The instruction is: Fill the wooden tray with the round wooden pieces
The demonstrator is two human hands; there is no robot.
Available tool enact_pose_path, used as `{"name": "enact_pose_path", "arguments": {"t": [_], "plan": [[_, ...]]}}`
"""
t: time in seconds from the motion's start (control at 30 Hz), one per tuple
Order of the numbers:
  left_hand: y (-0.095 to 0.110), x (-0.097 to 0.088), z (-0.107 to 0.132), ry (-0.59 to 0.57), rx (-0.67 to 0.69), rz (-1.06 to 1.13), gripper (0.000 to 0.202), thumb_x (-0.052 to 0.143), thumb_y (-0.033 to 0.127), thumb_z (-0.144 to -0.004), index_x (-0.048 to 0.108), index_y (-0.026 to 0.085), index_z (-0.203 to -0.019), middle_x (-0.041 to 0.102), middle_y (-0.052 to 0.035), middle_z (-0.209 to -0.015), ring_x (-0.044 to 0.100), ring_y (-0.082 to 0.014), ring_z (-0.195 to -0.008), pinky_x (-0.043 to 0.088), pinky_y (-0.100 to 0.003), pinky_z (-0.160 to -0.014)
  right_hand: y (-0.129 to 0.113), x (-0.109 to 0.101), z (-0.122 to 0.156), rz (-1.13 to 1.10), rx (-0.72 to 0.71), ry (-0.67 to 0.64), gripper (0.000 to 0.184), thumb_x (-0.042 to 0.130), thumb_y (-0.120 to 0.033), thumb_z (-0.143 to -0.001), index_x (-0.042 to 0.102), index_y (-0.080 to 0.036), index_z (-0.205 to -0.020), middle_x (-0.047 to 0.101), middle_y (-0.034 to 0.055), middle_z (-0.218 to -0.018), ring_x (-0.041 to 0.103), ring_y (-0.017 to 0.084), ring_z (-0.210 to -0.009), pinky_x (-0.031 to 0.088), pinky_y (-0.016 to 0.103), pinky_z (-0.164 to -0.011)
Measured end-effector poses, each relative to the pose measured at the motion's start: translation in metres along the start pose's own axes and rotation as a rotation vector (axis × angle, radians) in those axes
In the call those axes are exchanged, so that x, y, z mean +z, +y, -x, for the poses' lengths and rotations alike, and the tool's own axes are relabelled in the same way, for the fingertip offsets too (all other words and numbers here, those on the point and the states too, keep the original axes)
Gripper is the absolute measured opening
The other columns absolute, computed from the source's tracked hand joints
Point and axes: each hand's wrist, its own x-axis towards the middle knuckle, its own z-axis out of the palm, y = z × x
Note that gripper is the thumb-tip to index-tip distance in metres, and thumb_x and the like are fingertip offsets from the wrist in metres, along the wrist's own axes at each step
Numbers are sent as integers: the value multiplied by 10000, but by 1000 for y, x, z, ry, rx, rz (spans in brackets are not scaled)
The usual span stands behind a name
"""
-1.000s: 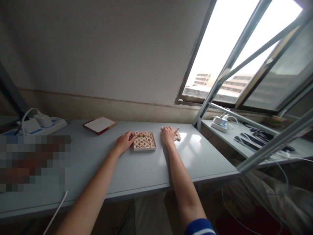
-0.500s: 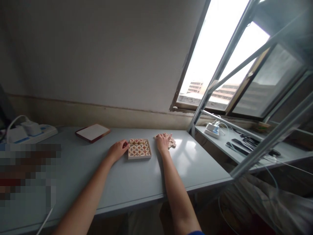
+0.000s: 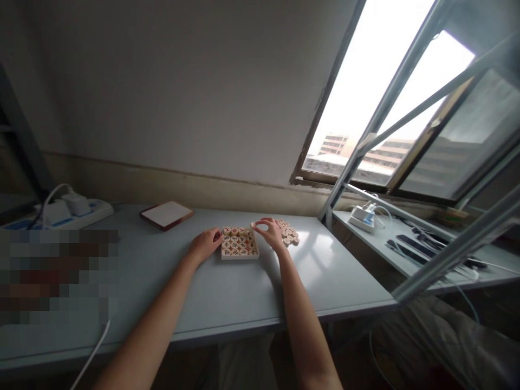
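Round wooden piece pinched in right hand fingertips, held just above the far right corner of the small wooden tray of pieces. Loose pile lies just right of that hand. Left hand rests curled, empty, touching the tray's left edge.

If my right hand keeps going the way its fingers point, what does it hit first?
The right hand points left, holding a piece over the box's corner; probably it meets the pieces in the box first, though its height above them is unclear.
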Motion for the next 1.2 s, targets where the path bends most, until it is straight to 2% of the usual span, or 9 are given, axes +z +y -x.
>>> {"name": "enact_pose_path", "arguments": {"t": [0.2, 0.4, 0.7, 0.97, 1.2], "plan": [[-1, 1, 0, 14, 36, -12, 212, 414, 339, -813, 570, 195, -820, 647, -41, -850, 577, -155, -765, 369, -235, -641, -2, 3, 4, 33, -37, -69, 279, 575, -528, -700, 665, -308, -847, 547, 16, -1056, 430, 218, -1020, 255, 369, -881], [2, -1, 0, -2, 4, -22, 226, 415, 354, -812, 576, 196, -815, 651, -37, -837, 580, -157, -770, 370, -234, -643, -2, 2, 7, 77, -58, -108, 252, 582, -489, -712, 652, -312, -876, 528, 10, -1076, 415, 211, -1041, 252, 367, -891], [-1, 1, -1, 8, 33, -44, 223, 403, 347, -817, 571, 200, -826, 648, -40, -849, 576, -154, -761, 367, -231, -639, 0, 3, 4, 80, -63, -106, 330, 574, -515, -711, 622, -319, -972, 544, 16, -1083, 427, 221, -1030, 242, 384, -903], [-2, 2, -1, 16, 33, -41, 221, 406, 352, -818, 567, 201, -823, 646, -35, -837, 576, -153, -753, 367, -231, -630, -2, 1, 7, 9, -77, -127, 211, 584, -469, -722, 644, -326, -865, 561, -6, -1037, 429, 206, -1021, 221, 379, -907], [0, 1, -1, -2, 22, -47, 232, 402, 357, -821, 570, 197, -821, 648, -37, -834, 578, -154, -751, 365, -230, -628, -6, 2, 6, 10, -110, -79, 252, 575, -451, -729, 628, -306, -927, 558, 6, -1058, 436, 202, -1014, 233, 361, -911]]}}
